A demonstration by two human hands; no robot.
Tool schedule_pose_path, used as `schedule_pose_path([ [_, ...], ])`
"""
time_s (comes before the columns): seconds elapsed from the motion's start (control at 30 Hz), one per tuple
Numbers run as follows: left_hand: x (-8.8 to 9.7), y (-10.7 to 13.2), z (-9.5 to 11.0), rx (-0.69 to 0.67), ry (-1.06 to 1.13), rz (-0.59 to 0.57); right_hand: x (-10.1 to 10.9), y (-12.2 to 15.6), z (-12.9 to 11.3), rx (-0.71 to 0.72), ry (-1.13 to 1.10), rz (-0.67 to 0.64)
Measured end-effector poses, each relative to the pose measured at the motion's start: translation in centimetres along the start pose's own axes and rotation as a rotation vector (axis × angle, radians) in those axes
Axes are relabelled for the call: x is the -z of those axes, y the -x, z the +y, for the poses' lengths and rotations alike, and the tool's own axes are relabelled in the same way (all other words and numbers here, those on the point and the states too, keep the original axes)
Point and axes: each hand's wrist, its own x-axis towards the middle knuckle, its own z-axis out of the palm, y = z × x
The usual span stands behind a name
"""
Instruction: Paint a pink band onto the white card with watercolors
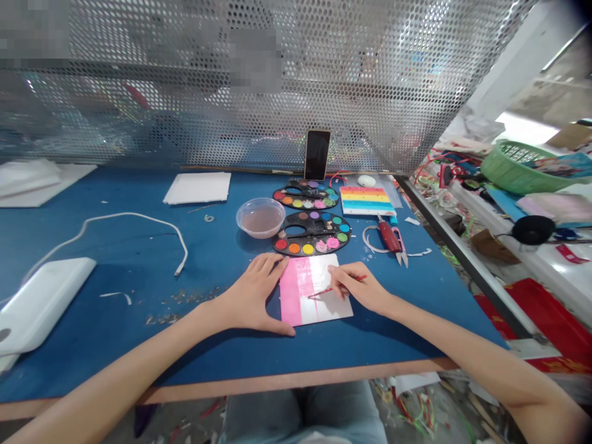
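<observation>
A square white panel [333, 311] lies flat before me, with a pink band down its left side and a lighter, wet-looking pink band beside it. My left hand [252, 293] spreads its thumb and fingers around the panel's left edge, the tips touching its corners. Pinched in my right hand [354, 285] is a thin red paintbrush [326, 291], its tip on the panel near the lighter pink edge. Just beyond the panel sits a black oval paint palette [303, 233] with round colour wells. To its left stands a clear plastic bowl [260, 219] of murky water.
Behind are a second palette [305, 196], a rainbow-striped panel [367, 201] and an upright phone [317, 154]. Scissors [401, 246] and a red-handled tool [389, 236] lie right. A white cable [134, 214], a white device [44, 305] and white sheets [198, 188] are left. A perforated metal screen [194, 111] closes the back.
</observation>
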Motion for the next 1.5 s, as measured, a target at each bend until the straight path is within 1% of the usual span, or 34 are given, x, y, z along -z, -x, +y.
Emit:
schedule_pose_path([
  [0.13, 0.04, 0.01, 0.01, 0.012, 0.0, -0.006, -0.18, 0.02, 0.07, 0.01, -0.035, -0.04],
  [0.23, 0.05, 0.02, -0.02, 0.01, -0.008, -0.011, -0.24, 0.06, 0.02, -0.008, 0.004, -0.069],
  [0.43, 0.01, 0.01, -0.03, 0.002, -0.018, -0.009, -0.27, 0.08, -0.09, 0.005, 0.009, -0.031],
  [0.63, 0.01, 0.06, -0.03, 0.006, 0.001, -0.003, -0.26, 0.19, 0.18, -0.022, 0.026, -0.099],
  [0.83, -0.04, 0.03, -0.06, 0.005, 0.013, 0.008, -0.37, 0.17, -0.1, 0.021, 0.023, -0.053],
  [1.0, 0.06, -0.01, 0.03, -0.004, 0.005, 0.002, -0.47, 0.31, -0.18, -0.022, 0.047, -0.136],
  [1.07, 0.09, 0.0, 0.06, -0.003, 0.013, 0.005, -0.47, 0.38, -0.11, -0.02, 0.034, -0.127],
  [1.2, 0.04, 0.05, 0.01, 0.007, 0.017, 0.008, -0.49, 0.34, -0.07, 0.022, 0.018, -0.062],
  [1.4, 0.03, 0.01, -0.01, 0.001, -0.01, 0.0, -0.5, 0.39, -0.1, -0.027, 0.049, -0.142],
  [1.5, 0.09, -0.03, 0.06, -0.002, -0.01, -0.001, -0.47, 0.45, 0.0, -0.005, 0.036, -0.106],
])
